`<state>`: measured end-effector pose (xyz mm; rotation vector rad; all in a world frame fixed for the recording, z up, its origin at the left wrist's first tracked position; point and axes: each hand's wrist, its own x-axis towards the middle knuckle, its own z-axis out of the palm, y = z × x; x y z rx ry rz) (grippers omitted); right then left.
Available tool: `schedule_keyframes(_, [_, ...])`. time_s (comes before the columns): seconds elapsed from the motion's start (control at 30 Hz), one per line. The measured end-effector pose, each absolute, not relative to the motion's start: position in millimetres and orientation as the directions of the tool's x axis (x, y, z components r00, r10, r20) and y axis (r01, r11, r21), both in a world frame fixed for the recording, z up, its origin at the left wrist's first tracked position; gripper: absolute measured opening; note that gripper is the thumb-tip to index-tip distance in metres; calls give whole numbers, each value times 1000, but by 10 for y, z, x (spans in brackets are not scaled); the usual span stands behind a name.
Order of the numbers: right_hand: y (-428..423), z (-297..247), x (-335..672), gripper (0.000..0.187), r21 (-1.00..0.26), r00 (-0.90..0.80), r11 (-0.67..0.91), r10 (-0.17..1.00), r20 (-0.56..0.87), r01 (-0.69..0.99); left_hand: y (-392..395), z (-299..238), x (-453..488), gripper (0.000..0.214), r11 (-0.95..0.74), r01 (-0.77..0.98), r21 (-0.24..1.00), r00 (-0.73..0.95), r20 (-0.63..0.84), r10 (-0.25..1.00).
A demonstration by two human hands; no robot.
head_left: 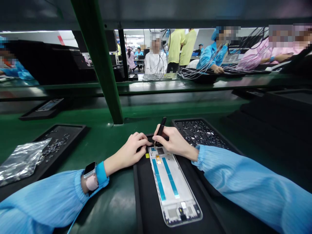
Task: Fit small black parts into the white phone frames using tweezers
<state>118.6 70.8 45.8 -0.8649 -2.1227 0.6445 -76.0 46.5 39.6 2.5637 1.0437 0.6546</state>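
A white phone frame (170, 185) with two blue strips lies lengthwise in a black tray (146, 201) in front of me. My right hand (174, 141) is closed around a black pen-like tool (161, 128), its tip down at the frame's far end. My left hand (130, 152) rests beside it with fingers curled and fingertips pressed at the frame's far left corner; what they pinch, if anything, is too small to see. A smartwatch (90, 170) sits on my left wrist.
A black tray of several tiny parts (200, 131) lies right of my hands. Another parts tray (60, 139) and a clear plastic bag (20, 161) are at left. A green post (102, 65) rises ahead. Dark stacked trays (280, 113) stand at right. Other people work across the bench.
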Motion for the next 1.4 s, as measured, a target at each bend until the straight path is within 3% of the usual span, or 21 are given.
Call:
schedule_keyframes(0.27, [720,457,1179,17,-832,-382,483,848,367,272,475,395,-752,27,-698,570,433,628,318,710])
schedule_keyframes(0.43, [726,454,1163,16,-864,-409,447,851,331,231,476,390,-754,24,-696,570,437,624,320,713])
schedule_keyframes(0.77, [718,444,1153,13,-821,-456,499,820,346,275,479,375,-750,22,-695,583,421,619,323,716])
schedule_keyframes(1.13, [672,470,1124,14,-622,-517,694,705,486,361,469,393,-756,23,-687,596,415,623,301,722])
schedule_keyframes(1.23, [695,462,1124,15,-694,-467,633,756,458,343,517,382,-776,23,-693,587,418,623,313,717])
schedule_keyframes(1.4, [784,443,1128,31,-915,-266,376,906,330,146,274,514,-686,24,-735,530,422,619,400,676])
